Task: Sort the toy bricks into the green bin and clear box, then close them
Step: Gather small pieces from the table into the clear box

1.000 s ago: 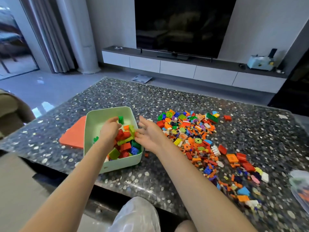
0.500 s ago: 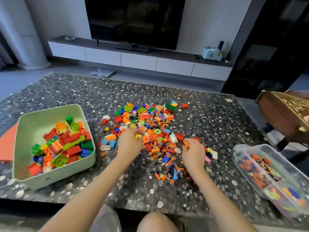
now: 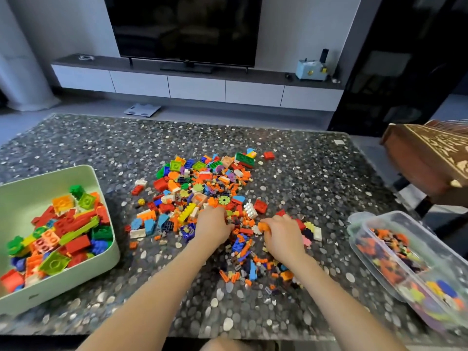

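Observation:
A heap of mixed toy bricks [image 3: 202, 183] covers the middle of the speckled table [image 3: 316, 173]. My left hand [image 3: 214, 225] lies on the heap's near part, its fingers curled down around small pieces. To its right, my right hand [image 3: 282, 235] pinches an orange brick [image 3: 263, 226] at the heap's edge. The green bin [image 3: 76, 282] stands open at the left, holding several large bricks. At the right the clear box [image 3: 367, 224] stands open with small pieces inside.
A carved wooden chair [image 3: 428, 153] stands off the table's right edge, just behind the clear box. Beyond the table are a low TV cabinet [image 3: 197, 87] and a dark screen. Bare tabletop shows along the far side and the near edge.
Both hands left the green bin and moved right onto the brick heap. The view swung right, bringing the clear box in. The hands have since drawn closer together.

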